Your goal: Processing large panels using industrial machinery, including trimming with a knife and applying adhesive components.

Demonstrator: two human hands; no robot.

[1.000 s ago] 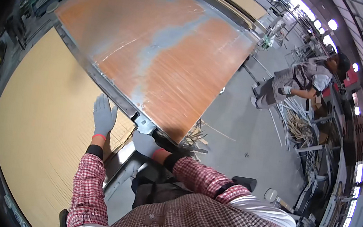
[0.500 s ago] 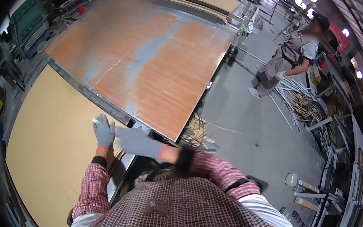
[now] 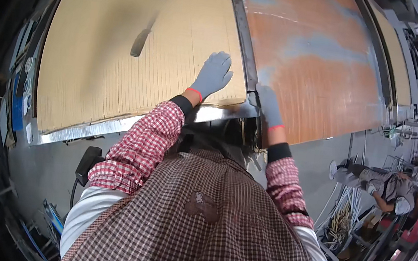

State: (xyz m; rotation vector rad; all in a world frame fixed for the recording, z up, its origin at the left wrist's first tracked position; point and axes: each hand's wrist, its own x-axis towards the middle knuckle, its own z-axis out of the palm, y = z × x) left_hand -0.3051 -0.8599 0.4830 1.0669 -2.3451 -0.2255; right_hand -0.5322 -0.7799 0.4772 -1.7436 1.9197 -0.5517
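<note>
My left hand (image 3: 213, 73), in a grey glove with a red cuff edge, lies on a tan corrugated cardboard sheet (image 3: 115, 87). Its fingers are stretched out, with the thumb apart. Beside the sheet's right edge, my right hand (image 3: 270, 108), gloved the same way, is at the near end of a dark metal bar (image 3: 244, 41). It overlaps the corner of a wood-brown board (image 3: 323, 92) with grey-blue streaks; its fingers are too unclear to make out what they do. Farther up the cardboard is a small dark strip (image 3: 139, 42).
A shiny metal edge (image 3: 78, 130) runs under the cardboard's near side. To the right, a co-worker (image 3: 389, 189) is near a heap of long thin strips (image 3: 342, 212). A black box-like thing (image 3: 89, 164) with a cable is by my left elbow. A brownish blur covers part of the upper left.
My view has turned left, so the cardboard now fills the left and middle. My right hand, blurred beside the left before, is now apart from it at the bar's end. My left hand stays on the cardboard.
</note>
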